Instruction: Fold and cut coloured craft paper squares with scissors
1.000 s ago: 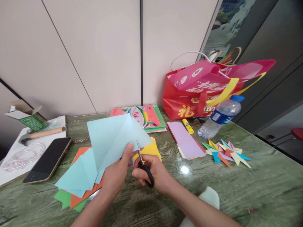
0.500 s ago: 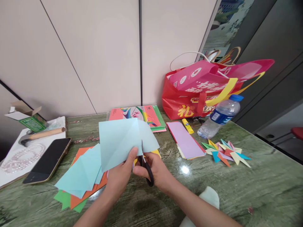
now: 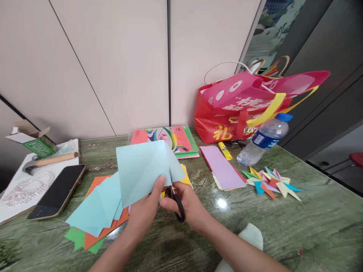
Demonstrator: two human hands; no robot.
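My left hand (image 3: 149, 206) pinches the lower right part of a light blue sheet of paper (image 3: 140, 172), its thumb on top and its fingers underneath. Faint diagonal creases run across the sheet. In my right hand (image 3: 184, 202) are black-handled scissors (image 3: 179, 209), whose blades point away from me and lie at the sheet's right side. A cut strip (image 3: 176, 164) hangs off to the right, still joined near the far edge as far as I can see. Left of my hands lie several light blue squares (image 3: 98, 206) over orange (image 3: 120, 223) and green paper (image 3: 77, 238).
Packaged coloured paper (image 3: 181, 138) lies at the back against the wall. To the right are purple strips (image 3: 224, 170), a glue stick (image 3: 225, 151), a water bottle (image 3: 262, 138), folded paper stars (image 3: 272, 181) and a red bag (image 3: 215, 117). A phone (image 3: 58, 192) and sickle (image 3: 53, 160) lie left.
The strip at the sheet's right side has swung down and inward, and the sheet has shifted slightly left. Both hands stay in nearly the same place.
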